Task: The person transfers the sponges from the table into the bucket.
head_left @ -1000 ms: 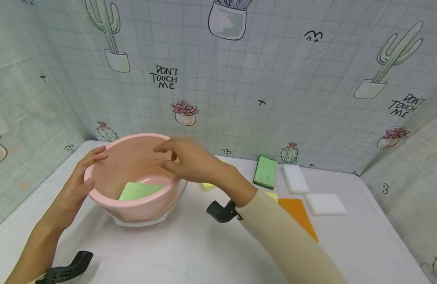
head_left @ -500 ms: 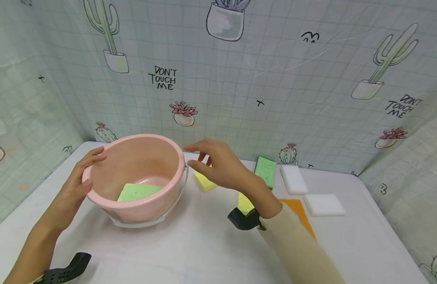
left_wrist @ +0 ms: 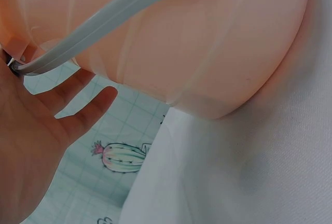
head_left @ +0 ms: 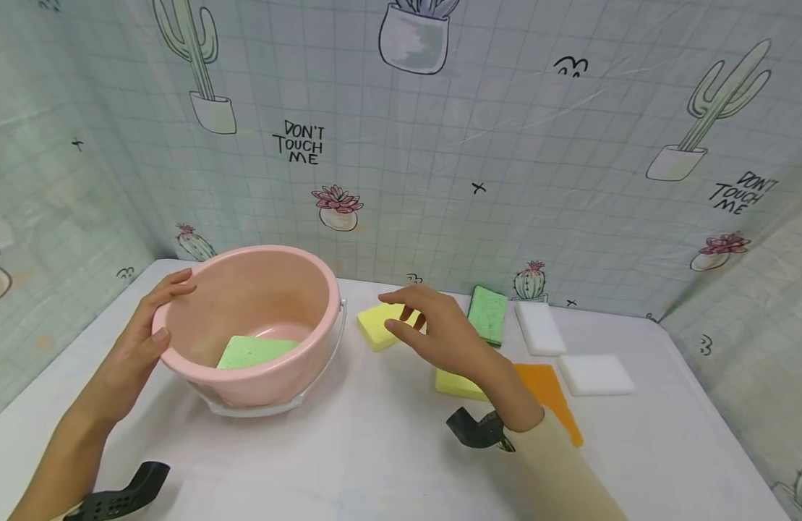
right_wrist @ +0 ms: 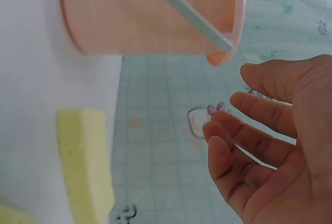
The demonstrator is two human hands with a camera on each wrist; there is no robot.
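A pink bucket (head_left: 257,376) with a pale handle (left_wrist: 104,32) stands on the left of the table. My left hand (head_left: 140,329) holds its left rim, fingertips and thumb over the edge; two fingers stretch along the outer wall in the left wrist view. Inside the bucket lies a light green sponge (head_left: 257,351). My right hand (head_left: 442,333) hovers right of the bucket with nothing in it, fingers loosely bent and apart from the thumb. Near its fingertips is a yellow sponge (head_left: 377,327), also visible below the bucket in the right wrist view. Under the right wrist another yellow sponge (head_left: 458,386) is partly hidden.
Behind the right hand lies a green sponge (head_left: 487,315). Two white sponges (head_left: 540,329) rest farther right, beside an orange flat piece (head_left: 549,398) partly covered by the forearm. A cactus-print cloth (head_left: 401,152) walls the white table (head_left: 348,456) at the back and sides.
My right hand has moved from over the bucket's right rim rightward and nearer, over the yellow sponges. The left hand, bucket and light green sponge have stayed in place.
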